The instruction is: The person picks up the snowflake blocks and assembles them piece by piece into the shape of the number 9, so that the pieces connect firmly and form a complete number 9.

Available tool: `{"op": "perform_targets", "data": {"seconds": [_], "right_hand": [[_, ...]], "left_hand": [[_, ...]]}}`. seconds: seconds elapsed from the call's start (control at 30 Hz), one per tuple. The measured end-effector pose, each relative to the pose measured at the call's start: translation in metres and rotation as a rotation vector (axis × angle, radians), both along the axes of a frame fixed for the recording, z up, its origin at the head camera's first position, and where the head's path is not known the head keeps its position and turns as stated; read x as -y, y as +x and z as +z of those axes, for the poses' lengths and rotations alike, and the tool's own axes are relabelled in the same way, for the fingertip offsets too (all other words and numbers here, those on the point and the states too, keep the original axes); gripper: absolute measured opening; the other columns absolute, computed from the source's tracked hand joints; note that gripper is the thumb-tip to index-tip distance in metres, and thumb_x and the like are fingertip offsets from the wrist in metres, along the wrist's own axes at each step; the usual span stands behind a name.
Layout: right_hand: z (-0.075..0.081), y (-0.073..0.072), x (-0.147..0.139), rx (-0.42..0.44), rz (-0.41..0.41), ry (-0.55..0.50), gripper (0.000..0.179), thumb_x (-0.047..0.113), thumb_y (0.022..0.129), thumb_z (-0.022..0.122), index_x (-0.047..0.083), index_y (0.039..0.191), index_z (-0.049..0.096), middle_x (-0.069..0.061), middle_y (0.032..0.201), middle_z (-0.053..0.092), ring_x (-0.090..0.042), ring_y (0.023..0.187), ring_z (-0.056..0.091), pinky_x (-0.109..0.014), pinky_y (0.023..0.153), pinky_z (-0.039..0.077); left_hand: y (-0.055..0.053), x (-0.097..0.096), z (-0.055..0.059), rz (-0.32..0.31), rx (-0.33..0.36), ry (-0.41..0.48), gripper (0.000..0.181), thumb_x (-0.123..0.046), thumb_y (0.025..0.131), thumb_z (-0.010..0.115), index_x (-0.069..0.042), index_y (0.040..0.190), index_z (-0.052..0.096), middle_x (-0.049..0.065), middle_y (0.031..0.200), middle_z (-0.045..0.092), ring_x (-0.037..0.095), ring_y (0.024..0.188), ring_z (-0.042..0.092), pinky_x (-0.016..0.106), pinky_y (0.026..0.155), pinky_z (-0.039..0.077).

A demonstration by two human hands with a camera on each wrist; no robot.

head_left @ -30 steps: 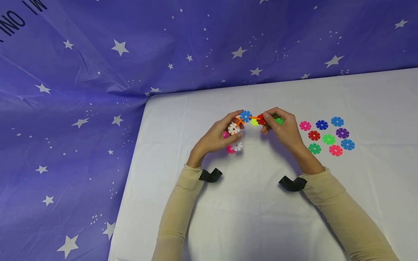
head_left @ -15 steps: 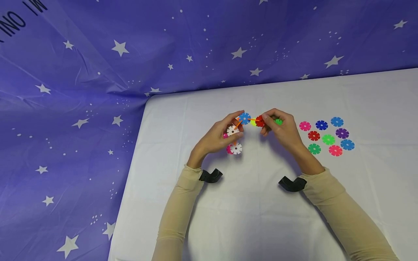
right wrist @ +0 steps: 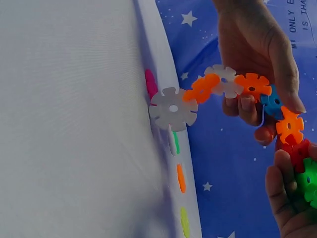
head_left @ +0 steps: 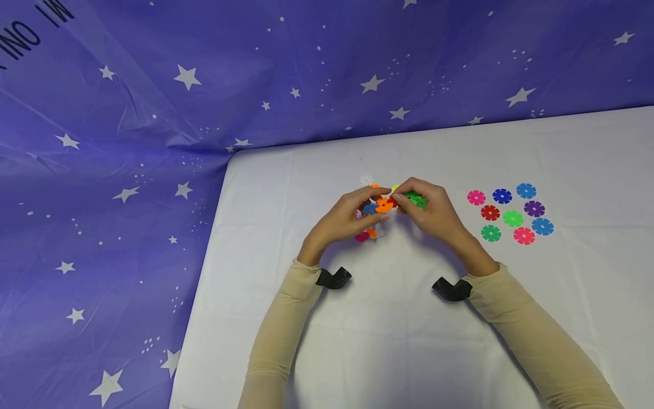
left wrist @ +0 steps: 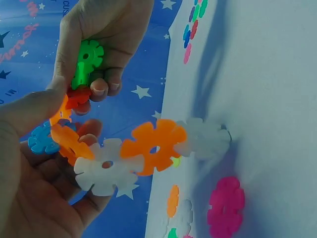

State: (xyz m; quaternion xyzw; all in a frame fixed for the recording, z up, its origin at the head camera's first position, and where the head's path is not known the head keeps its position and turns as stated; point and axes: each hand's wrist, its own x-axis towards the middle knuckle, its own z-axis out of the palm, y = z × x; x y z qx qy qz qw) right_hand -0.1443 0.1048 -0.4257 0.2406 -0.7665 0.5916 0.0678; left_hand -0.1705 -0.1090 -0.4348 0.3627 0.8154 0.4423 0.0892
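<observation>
A chain of notched plastic snowflake discs hangs between the hands, above the white table. My left hand [head_left: 344, 218] holds the chain near its blue disc [right wrist: 271, 100] and the orange disc [right wrist: 290, 125] beside it. At the other end my right hand [head_left: 434, 213] pinches the red disc [right wrist: 298, 152], with a green disc [left wrist: 90, 54] joined to it and partly inside the palm. From the left fingers the rest of the chain hangs free, white and orange discs alternating, ending in a white disc [right wrist: 173, 108]. Fingertips of both hands are close together at the orange-red joint.
Several loose discs lie right of the hands, among them a purple disc [head_left: 534, 208] and a pink disc [head_left: 524, 236]. More lie under and behind the left hand, including a magenta disc [left wrist: 226, 207] and a white disc [head_left: 366, 180]. A starry blue cloth [head_left: 306, 68] hangs behind the table.
Both hands have come closer together and slightly nearer to me. The chain has turned between them, so an orange disc now faces up where the blue one did. The green disc now shows by the right fingers.
</observation>
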Motion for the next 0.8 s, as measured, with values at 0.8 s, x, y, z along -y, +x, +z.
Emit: {"op": "perform_targets", "data": {"seconds": [0.8], "right_hand": [[-0.027, -0.016, -0.018, 0.256, 0.096, -0.126, 0.03, 0.015, 0.104, 0.046, -0.007, 0.12, 0.06, -0.003, 0.093, 0.069, -0.02, 0.073, 0.068, -0.023, 0.076, 0.054]], "left_hand": [[-0.002, 0.005, -0.001, 0.067, 0.116, 0.0, 0.032, -0.017, 0.097, 0.062, -0.004, 0.127, 0.061, 0.007, 0.107, 0.063, 0.015, 0.082, 0.054, 0.022, 0.076, 0.047]]}}
